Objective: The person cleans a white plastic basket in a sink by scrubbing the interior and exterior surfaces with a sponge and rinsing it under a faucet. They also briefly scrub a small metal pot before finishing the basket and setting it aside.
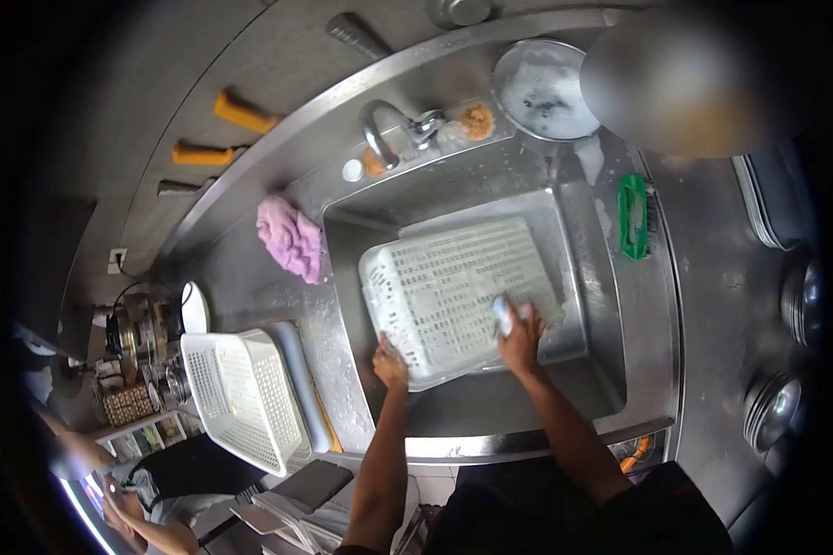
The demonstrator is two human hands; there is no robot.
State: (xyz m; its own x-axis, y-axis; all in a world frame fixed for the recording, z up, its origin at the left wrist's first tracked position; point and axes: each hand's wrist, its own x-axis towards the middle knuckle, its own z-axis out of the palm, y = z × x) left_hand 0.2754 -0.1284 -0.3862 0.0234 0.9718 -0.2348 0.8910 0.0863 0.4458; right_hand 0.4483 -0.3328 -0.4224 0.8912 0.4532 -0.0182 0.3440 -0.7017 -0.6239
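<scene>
A white perforated plastic basket [463, 287] lies tilted in the steel sink [583, 268], its slotted surface facing up. At the basket's lower left corner, my left hand [391, 364] is closed around the rim. My right hand [520, 335] is over the right part of the basket, its fingers closed on a small whitish-blue thing, blurred, that looks like a scrubbing pad. The faucet [384, 134] stands behind the sink, with an orange-brown scrubber [477, 121] beside it. A green brush [633, 217] lies on the right ledge.
Left of the sink are a pink cloth [290, 239] and another white basket [245, 398]. A bowl of suds [541, 90] stands at the back right. Stacked metal bowls [773, 412] sit far right. Another person's arm [153, 527] shows at lower left.
</scene>
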